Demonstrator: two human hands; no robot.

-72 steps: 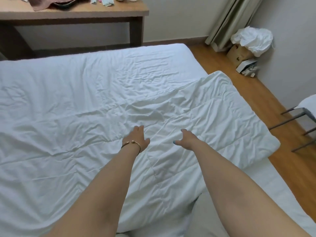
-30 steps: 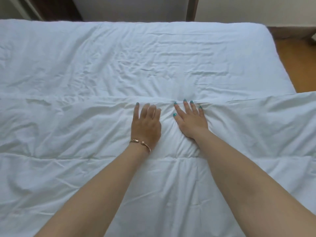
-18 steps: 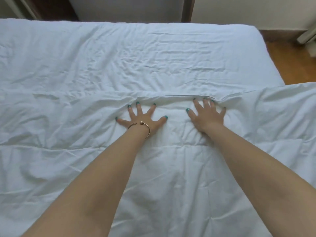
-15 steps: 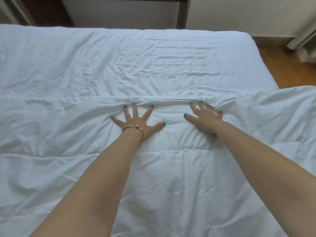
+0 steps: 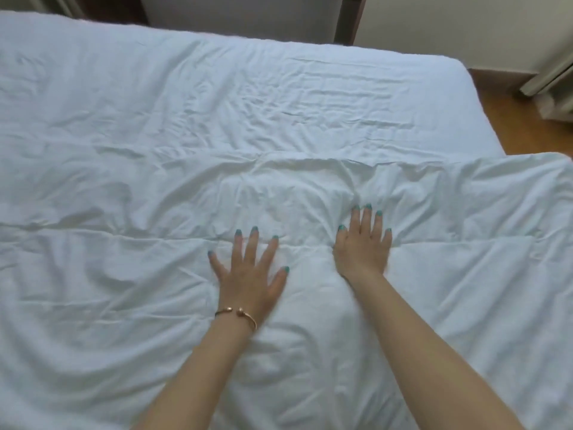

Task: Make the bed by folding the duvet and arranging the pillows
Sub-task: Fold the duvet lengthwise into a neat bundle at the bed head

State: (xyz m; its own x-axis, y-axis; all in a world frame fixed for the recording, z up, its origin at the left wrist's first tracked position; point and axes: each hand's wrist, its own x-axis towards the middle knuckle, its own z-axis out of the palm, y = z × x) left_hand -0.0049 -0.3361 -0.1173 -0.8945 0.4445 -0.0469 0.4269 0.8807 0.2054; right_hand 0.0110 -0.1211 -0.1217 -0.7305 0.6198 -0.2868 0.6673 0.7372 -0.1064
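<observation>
A white duvet lies folded over the near half of the bed, its far edge running across the middle of the view. Beyond that edge the white bed sheet is creased and bare. My left hand, with a gold bracelet on the wrist, rests flat on the duvet with its fingers spread. My right hand lies flat beside it, a little farther forward, fingers close together. Both palms press on the fabric and hold nothing. No pillows are in view.
A dark wooden table leg stands beyond the far edge of the bed. Wooden floor shows at the right, with the bottom of a curtain in the upper right corner.
Both hands have slid back toward me from the duvet's far edge. The left hand came farther back, and the right hand's fingers have drawn closer together.
</observation>
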